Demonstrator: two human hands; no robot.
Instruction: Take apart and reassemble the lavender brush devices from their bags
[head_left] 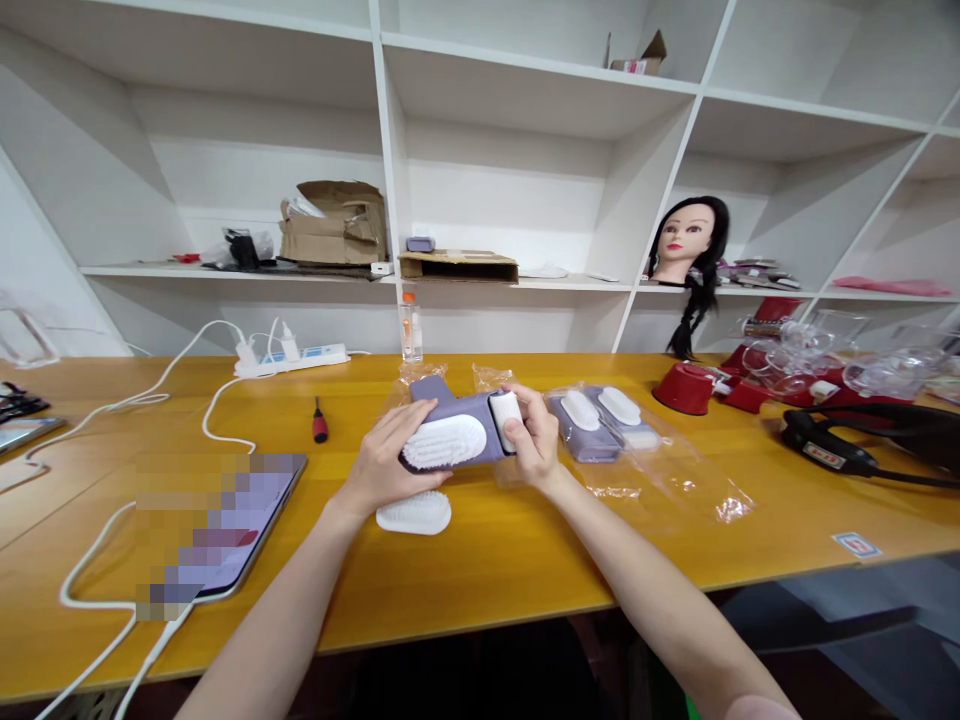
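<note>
Above the table, my left hand [390, 455] is wrapped round the left part of a purple-grey plastic brush [491, 430] with a white oval bristle pad [446, 443]. My right hand [536, 435] pinches a white ribbed piece [507, 410] at the brush's right end. Whether that piece is fixed to the body cannot be made out. A loose white oval bristle pad [415, 513] lies on the table just below my left hand. Behind the held brush, another purple-grey part [427, 388] shows, partly covered. Right of my right hand lie purple-grey brushes with white pads [589, 425] in clear plastic.
On the wooden table [525, 580] are a red-black screwdriver [320, 420], a tablet [240, 530] with white cables, a power strip [292, 362] and a small bottle [410, 328]. Red and clear plastic parts [795, 370] and a black headset [840, 445] are at right. Shelves [502, 60] stand behind.
</note>
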